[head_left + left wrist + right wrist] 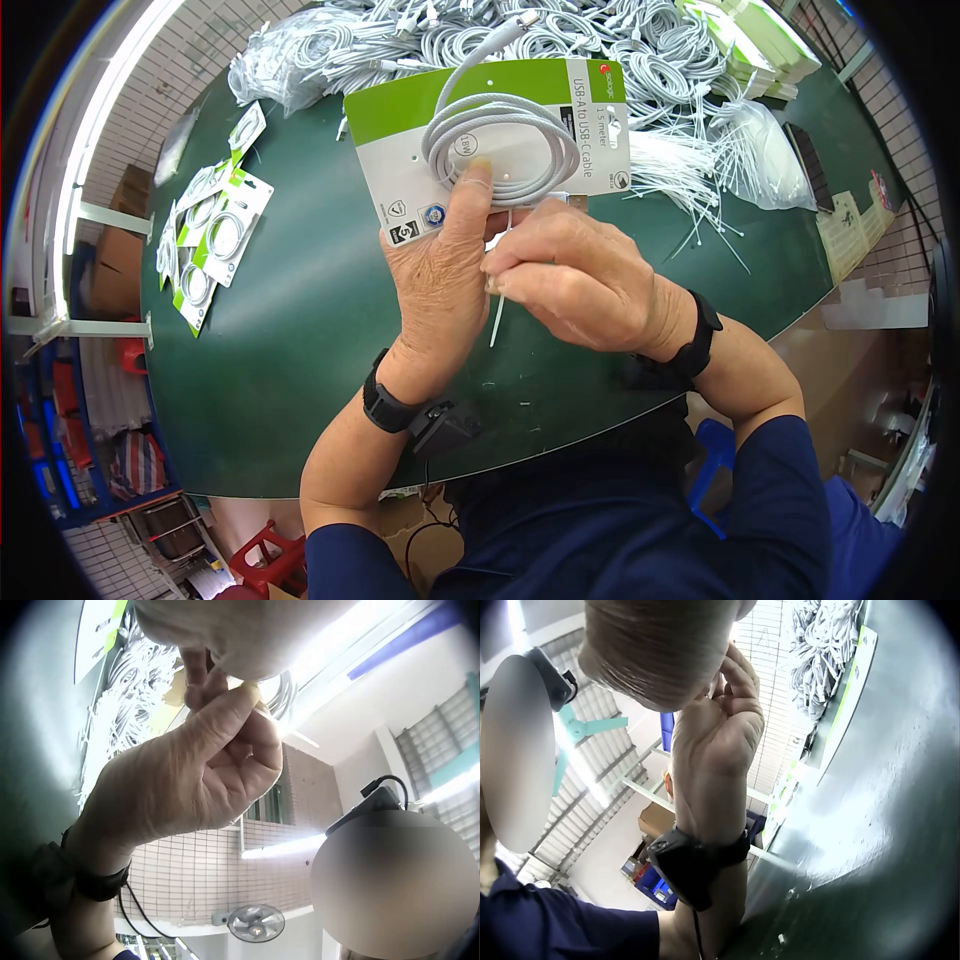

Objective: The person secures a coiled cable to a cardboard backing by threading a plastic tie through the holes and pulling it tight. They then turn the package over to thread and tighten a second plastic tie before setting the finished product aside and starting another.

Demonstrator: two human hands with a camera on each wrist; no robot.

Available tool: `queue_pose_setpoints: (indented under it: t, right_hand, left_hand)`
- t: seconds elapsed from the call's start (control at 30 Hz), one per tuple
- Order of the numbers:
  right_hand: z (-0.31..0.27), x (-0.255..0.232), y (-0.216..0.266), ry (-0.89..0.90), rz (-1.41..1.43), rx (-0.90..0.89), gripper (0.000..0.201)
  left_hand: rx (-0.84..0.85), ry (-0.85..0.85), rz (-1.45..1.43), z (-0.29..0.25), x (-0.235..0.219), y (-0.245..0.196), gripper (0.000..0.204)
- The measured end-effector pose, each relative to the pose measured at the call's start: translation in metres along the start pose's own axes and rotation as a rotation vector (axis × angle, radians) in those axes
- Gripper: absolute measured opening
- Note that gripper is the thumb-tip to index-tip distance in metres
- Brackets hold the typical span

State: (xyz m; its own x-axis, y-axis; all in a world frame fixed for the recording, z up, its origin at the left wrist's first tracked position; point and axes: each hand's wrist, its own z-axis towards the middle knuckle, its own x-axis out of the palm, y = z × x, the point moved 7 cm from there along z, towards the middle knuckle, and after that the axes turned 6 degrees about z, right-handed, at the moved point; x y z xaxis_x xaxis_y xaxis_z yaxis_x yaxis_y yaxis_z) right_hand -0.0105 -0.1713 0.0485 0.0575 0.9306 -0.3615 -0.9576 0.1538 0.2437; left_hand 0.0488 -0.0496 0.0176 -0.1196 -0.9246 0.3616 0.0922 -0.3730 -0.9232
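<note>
A white-and-green cable card (pixel 395 155) labelled USB-A to USB-C lies in my left hand (pixel 440 275), and the thumb presses on the coiled white cable (pixel 567 155) over the card's face. One cable end sticks up past the card's top edge. Just below the coil, my right hand (pixel 590 285) pinches a thin white cable tie (pixel 497 325) between thumb and fingertips, its tail pointing down. In the left wrist view, the right hand (pixel 180 772) has its thumb and finger closed together. The right wrist view shows the left palm (pixel 716 750) from below; the card is mostly hidden there.
Coiled white cables (pixel 660 60) heap along the table's back. Loose cable ties (pixel 670 170) spread to the right beside a clear bag (pixel 770 160). Several carded cables (pixel 225 235) lie at left on the green table (pixel 300 380). A dark phone-like slab (pixel 808 165) sits far right.
</note>
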Motion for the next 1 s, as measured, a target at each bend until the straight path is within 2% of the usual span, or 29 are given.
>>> queue_pose_setpoints:
  t: [0.13, 0.23, 0.37, 0.5, 0.6, 0.7, 0.9, 1.0]
  right_hand:
    - [0.0, -0.005, -0.008, 0.029, -0.109, 0.047, 0.024]
    - [0.005, -0.016, -0.013, -0.121, -0.106, 0.117, 0.023]
    - [0.001, -0.029, -0.032, -0.24, -0.117, 0.373, 0.021]
    - [-0.001, -0.037, -0.04, -0.233, -0.185, 0.551, 0.019]
    - [0.001, -0.036, -0.04, -0.199, -0.232, 0.286, 0.02]
    - [0.01, -0.037, -0.034, -0.093, -0.383, 0.111, 0.023]
    - [0.013, -0.035, -0.032, 0.013, -0.532, 0.007, 0.029]
    - [0.015, -0.033, -0.028, 0.044, -0.476, 0.065, 0.029]
  left_hand:
    - [0.059, -0.01, 0.045, 0.001, -0.001, 0.004, 0.039]
    - [0.036, -0.025, 0.056, 0.002, -0.004, 0.013, 0.039]
    - [-0.039, 0.013, 0.061, 0.0, 0.0, 0.02, 0.038]
    - [-0.065, 0.034, 0.067, -0.002, 0.004, 0.022, 0.037]
    - [-0.083, 0.032, 0.075, -0.003, 0.003, 0.025, 0.036]
    - [-0.105, 0.027, 0.062, -0.003, 0.001, 0.031, 0.037]
    - [-0.082, -0.029, 0.026, 0.0, -0.003, 0.032, 0.029]
    - [-0.085, -0.024, 0.049, -0.001, -0.004, 0.033, 0.029]
